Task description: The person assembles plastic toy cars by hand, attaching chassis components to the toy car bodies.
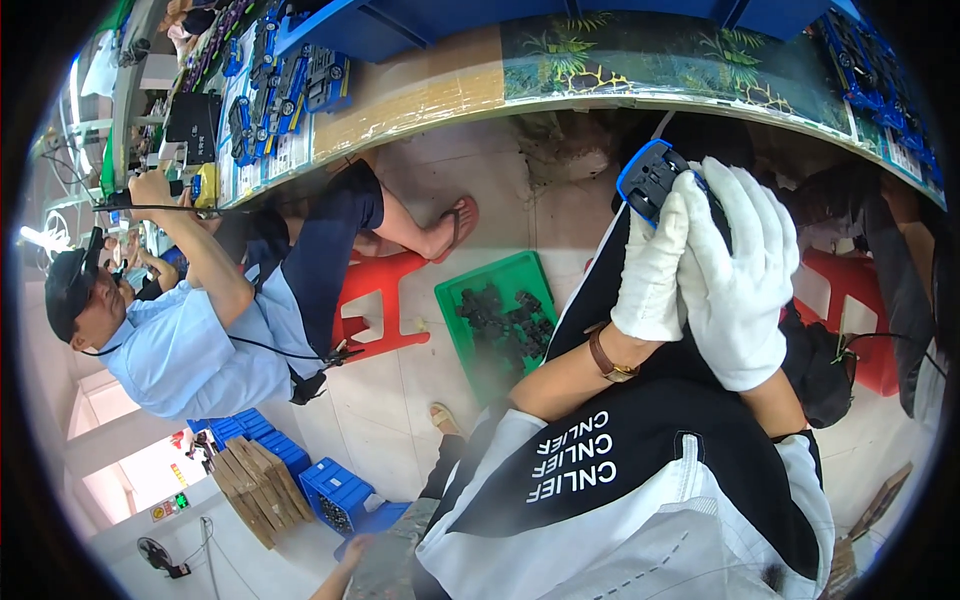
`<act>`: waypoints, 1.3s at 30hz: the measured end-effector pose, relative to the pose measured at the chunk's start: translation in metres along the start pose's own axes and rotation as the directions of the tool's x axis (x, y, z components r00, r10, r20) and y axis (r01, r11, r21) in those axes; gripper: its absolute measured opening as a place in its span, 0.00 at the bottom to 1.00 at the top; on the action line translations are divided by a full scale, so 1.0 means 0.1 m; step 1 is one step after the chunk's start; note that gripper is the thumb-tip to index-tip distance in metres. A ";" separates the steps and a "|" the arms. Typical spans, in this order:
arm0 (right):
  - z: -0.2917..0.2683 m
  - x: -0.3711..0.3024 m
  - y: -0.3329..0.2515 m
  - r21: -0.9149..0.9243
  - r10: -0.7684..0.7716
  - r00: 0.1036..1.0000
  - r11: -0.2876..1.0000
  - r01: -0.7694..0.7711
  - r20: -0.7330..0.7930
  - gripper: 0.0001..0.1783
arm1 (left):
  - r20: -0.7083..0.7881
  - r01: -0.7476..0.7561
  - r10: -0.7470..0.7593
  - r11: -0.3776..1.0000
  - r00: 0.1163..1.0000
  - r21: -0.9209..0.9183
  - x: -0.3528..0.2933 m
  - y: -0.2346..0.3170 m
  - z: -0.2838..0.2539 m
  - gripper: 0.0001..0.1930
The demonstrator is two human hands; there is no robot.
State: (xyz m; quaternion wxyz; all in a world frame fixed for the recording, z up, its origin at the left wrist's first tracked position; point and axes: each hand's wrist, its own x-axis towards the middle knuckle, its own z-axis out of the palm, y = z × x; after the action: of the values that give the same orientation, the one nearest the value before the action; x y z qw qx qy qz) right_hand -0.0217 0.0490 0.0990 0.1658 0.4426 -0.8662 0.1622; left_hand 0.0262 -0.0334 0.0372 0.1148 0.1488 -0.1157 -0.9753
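While both white-gloved hands are raised in front of the torso, the left hand (650, 275) and the right hand (745, 270) hold between them a blue and black toy car part (652, 182), its dark side toward the camera; the part is in the air, just short of the near edge of the desk (410, 88); the right hand's fingers lie nearly straight and close together, partly covering it; the left hand's fingers are mostly hidden, so I cannot tell how they grip; a brown-strapped watch (603, 357) circles the left wrist; blue toy vehicles (290, 85) stand at the desk's left end; a green tray (535, 270) of small black parts (502, 320) lies on the floor (385, 395); to the left, a person (185, 345) in a light blue shirt sits at the desk.
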 end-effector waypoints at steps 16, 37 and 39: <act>0.18 -0.33 0.18 0.835 0.373 0.789 0.063 -0.547 0.489 0.37 | -0.001 -0.276 0.278 0.953 0.961 0.128 0.07 0.16 0.10 0.19; 0.25 -0.35 0.17 0.887 0.416 0.800 -0.039 -0.459 0.432 0.30 | -0.023 -0.288 0.301 0.931 0.953 0.225 0.13 0.14 0.08 0.18; 0.25 -0.37 0.23 0.882 0.423 0.800 0.004 -0.472 0.426 0.28 | 0.009 -0.269 0.274 0.938 0.962 0.218 0.14 0.13 0.08 0.18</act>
State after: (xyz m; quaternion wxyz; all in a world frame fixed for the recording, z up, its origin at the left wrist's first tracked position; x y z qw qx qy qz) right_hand -0.0238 0.0768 0.0574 -0.2296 0.1476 -0.6543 0.7052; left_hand 0.0133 -0.0474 0.0446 0.2323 0.1538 -0.2398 -0.9300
